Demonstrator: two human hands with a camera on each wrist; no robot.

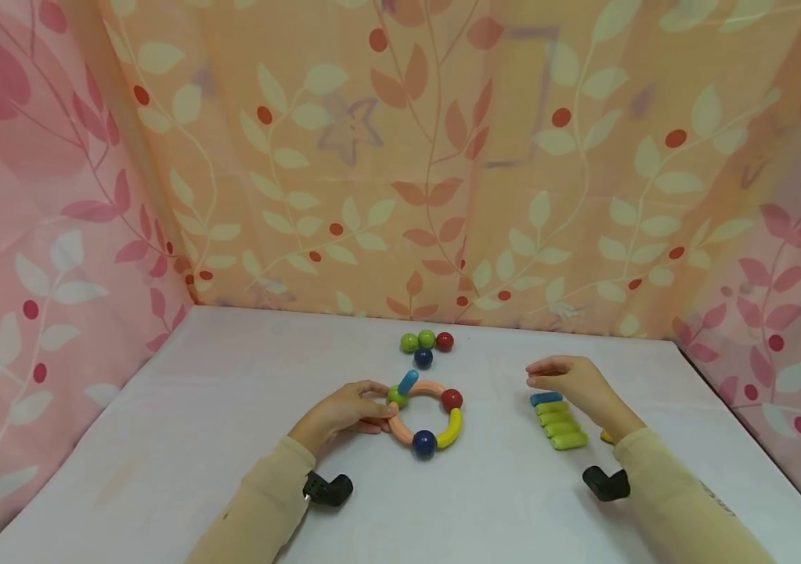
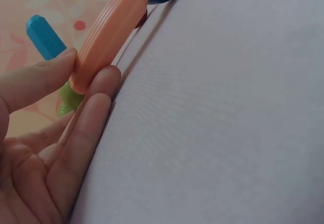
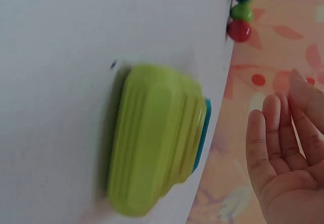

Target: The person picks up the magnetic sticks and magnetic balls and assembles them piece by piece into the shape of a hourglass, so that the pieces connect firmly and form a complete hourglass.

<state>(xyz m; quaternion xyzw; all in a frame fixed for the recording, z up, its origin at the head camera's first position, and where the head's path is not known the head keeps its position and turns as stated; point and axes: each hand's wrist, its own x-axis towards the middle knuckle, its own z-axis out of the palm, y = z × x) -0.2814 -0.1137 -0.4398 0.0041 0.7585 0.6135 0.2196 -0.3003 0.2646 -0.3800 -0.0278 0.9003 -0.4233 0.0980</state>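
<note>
A ring of balls and curved rods lies on the table, made of a green ball (image 1: 397, 397), a red ball (image 1: 452, 399), a navy ball (image 1: 424, 444), two salmon-pink curved rods and a yellow curved rod (image 1: 450, 429). From the green ball a blue straight rod (image 1: 409, 381) sticks up at a tilt. My left hand (image 1: 344, 409) pinches the ring's left salmon-pink curved rod (image 2: 109, 37) between thumb and fingers. Over at the right, my right hand (image 1: 579, 385) hovers with loosely bent fingers, holding nothing, above a row of green rods (image 1: 561, 427) and another blue rod (image 1: 546, 399).
Behind the ring sit two loose green balls (image 1: 427, 338), a red ball (image 1: 445, 341) and a navy ball (image 1: 423, 358). A yellow piece (image 1: 607, 436) shows partly beside my right wrist. Flowered curtains (image 1: 372, 196) stand along the table's back and sides.
</note>
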